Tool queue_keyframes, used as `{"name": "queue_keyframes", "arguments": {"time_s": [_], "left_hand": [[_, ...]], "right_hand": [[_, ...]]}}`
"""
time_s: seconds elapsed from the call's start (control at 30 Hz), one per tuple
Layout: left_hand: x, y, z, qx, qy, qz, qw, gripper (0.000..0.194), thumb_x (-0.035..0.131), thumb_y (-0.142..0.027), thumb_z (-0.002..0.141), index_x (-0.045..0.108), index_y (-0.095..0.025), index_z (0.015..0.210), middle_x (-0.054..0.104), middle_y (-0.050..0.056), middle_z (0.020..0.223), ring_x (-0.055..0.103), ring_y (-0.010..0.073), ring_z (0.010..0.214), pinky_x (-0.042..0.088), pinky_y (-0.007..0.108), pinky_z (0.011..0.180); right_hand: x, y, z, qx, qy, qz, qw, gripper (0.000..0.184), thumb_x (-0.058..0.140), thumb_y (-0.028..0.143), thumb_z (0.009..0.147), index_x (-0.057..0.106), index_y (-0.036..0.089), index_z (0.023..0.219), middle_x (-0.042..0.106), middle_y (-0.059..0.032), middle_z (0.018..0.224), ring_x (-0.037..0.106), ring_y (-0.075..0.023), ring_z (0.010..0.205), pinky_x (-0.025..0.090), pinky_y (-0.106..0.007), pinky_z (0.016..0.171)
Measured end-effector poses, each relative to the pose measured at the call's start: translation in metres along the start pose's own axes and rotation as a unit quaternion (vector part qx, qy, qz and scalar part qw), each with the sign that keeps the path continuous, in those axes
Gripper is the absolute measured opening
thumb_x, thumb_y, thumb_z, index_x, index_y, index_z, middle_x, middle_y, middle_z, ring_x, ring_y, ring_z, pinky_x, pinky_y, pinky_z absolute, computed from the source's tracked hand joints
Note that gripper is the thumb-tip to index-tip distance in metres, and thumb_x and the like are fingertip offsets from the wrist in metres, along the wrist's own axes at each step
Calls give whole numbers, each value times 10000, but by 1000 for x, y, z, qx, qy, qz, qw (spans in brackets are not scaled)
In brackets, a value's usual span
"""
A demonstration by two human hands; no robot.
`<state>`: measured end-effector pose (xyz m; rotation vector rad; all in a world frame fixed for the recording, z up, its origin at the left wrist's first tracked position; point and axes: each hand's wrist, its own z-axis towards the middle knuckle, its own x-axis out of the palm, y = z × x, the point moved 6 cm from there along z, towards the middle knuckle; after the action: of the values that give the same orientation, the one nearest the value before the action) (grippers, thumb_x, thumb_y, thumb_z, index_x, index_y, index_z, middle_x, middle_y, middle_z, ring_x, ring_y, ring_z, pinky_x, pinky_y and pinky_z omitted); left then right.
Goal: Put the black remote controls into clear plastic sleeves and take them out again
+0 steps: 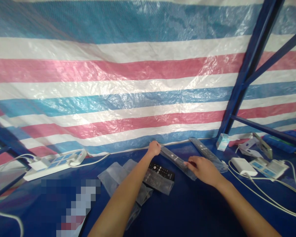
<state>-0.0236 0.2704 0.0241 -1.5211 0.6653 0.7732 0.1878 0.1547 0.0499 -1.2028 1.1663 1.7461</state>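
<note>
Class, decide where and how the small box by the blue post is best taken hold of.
I'd pinch the small box across its upright side faces, bringing the fingers down from above and the near side. It stands upright and looks compact, with its top uncovered, while the blue post rises close behind.

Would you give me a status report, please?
Left hand at far end of bagged remote. Right hand at its near end. Second remote and loose bags close by.

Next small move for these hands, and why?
I'd probably steady the bagged remote between the hands with the right hand: its fingers are already at the near end, while the left hand is at the far end.
</note>
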Motion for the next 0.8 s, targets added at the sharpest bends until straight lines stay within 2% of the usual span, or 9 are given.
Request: {"name": "queue_keyframes", "arguments": {"time_s": [0.23, 0.37, 0.47, 0.57, 0.67, 0.8], "left_hand": [[8, 10, 1, -22, 17, -11, 1000, 142, 638, -228, 773, 717, -111, 787, 690, 44, 684, 650, 158, 690, 496, 225, 645], [7, 5, -6, -2, 9, 4, 1000, 113, 623, -184, 769, 697, -123, 708, 683, 42, 685, 645, 166, 690, 487, 232, 638], [-3, -7, -14, 42, -17, 22, 999, 146, 570, -88, 766, 674, -138, 678, 696, 65, 762, 649, 184, 790, 476, 249, 738], [-17, -23, -21, 91, -49, 38, 994, 192, 506, -36, 780, 662, -147, 759, 695, 79, 845, 635, 189, 867, 455, 266, 806], [-32, -39, -27, 133, -75, 48, 987, 209, 461, -59, 819, 644, -152, 858, 685, 81, 873, 621, 190, 861, 450, 283, 795], [-55, -65, -34, 186, -95, 54, 976, 185, 462, -109, 836, 636, -170, 844, 675, 53, 856, 600, 172, 817, 442, 276, 771]], "right_hand": [[2, 0, 1, -2, 8, -4, 1000, 364, 382, 394, 941, 625, 199, 753, 695, -69, 813, 641, -192, 747, 370, -259, 631], [1, 0, 0, 2, 6, 2, 1000, 355, 392, 386, 935, 633, 200, 751, 698, -70, 821, 641, -192, 751, 375, -261, 637], [-1, -2, 0, 6, 1, 6, 1000, 359, 387, 388, 936, 622, 205, 736, 698, -63, 809, 641, -192, 740, 368, -262, 626], [-3, -3, 1, 8, -10, 6, 1000, 369, 381, 400, 937, 607, 207, 718, 695, -60, 795, 644, -195, 745, 365, -261, 625], [-5, -6, 1, 15, -24, 10, 1000, 379, 373, 421, 937, 608, 207, 729, 697, -62, 801, 647, -198, 752, 366, -260, 626], [-10, -11, 0, 37, -28, 28, 999, 398, 380, 488, 922, 639, 200, 831, 700, -71, 827, 652, -212, 784, 381, -269, 644]]}}
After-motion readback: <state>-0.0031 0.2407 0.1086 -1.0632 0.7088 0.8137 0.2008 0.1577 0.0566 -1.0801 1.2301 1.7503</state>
